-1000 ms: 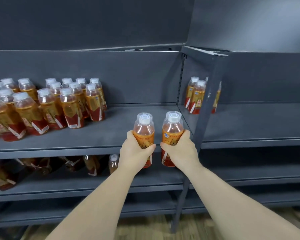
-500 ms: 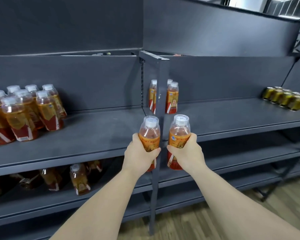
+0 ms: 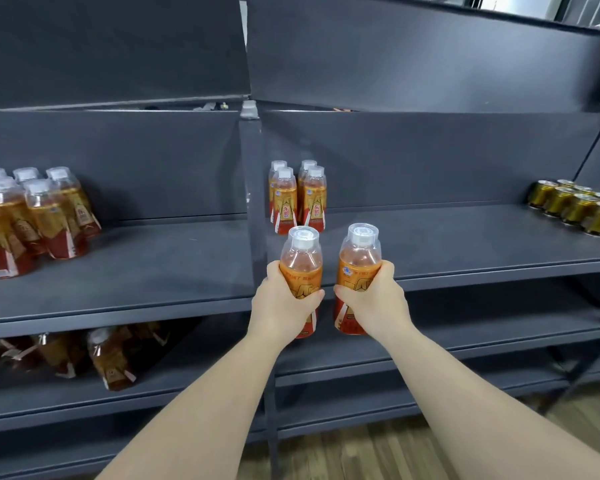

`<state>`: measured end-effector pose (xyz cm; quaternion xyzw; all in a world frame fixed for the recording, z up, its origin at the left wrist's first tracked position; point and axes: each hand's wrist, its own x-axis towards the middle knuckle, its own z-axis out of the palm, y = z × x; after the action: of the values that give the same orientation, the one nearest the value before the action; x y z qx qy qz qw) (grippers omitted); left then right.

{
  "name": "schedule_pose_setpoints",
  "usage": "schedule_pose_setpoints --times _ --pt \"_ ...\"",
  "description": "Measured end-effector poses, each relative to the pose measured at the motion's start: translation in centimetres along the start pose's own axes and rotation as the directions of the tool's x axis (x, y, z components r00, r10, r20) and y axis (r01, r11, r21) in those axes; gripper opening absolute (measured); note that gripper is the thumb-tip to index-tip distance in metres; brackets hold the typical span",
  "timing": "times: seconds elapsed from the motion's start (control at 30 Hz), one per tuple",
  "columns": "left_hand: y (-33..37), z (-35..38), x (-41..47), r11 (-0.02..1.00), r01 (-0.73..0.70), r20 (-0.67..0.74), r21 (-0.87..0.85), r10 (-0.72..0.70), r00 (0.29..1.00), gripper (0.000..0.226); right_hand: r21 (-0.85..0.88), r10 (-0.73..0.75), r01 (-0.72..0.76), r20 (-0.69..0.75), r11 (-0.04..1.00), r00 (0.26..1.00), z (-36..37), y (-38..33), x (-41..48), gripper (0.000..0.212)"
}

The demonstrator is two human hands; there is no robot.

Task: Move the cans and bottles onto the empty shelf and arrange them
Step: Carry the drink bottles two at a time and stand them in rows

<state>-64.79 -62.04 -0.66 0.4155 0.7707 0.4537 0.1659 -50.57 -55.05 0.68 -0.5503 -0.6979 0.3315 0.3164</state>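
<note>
- My left hand [image 3: 280,306] has its fingers clenched round the left bottle [image 3: 301,259], held upright before the shelf edge.
- My right hand [image 3: 374,303] grasps the right bottle [image 3: 359,258] likewise, just beside it.
- Both bottles hang in front of the right shelf [image 3: 447,244], near four standing bottles [image 3: 297,199] at its back left.
- Gold cans [image 3: 579,209] stand far right.

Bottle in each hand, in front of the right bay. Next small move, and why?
Probably reach forward and set both upright on the right shelf, just in front of the four standing bottles. The left hand grips the left bottle and the right hand the right bottle, both before the shelf edge; the spot ahead of that cluster is bare.
</note>
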Motion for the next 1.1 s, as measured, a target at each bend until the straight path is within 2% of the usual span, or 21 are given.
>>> schedule_pose_setpoints --times 0.47,0.87,1.1 --pt "3.4 5.6 7.3 1.0 -0.004 -0.038 -0.013 0.003 0.999 0.073 0.058 -0.053 0.052 0.016 0.997 0.998 -1.2 1.0 9.4 0.061" --pt "2.2 6.3 16.0 0.998 0.064 -0.062 -0.02 -0.066 0.996 0.076 0.058 -0.055 0.053 0.025 0.997 0.998 2.9 -0.2 17.6 0.065" --pt "2.3 7.1 19.0 0.982 0.188 -0.109 -0.02 -0.189 0.976 0.077 0.08 -0.06 0.055 0.07 0.995 0.996 4.6 -0.2 21.0 0.058"
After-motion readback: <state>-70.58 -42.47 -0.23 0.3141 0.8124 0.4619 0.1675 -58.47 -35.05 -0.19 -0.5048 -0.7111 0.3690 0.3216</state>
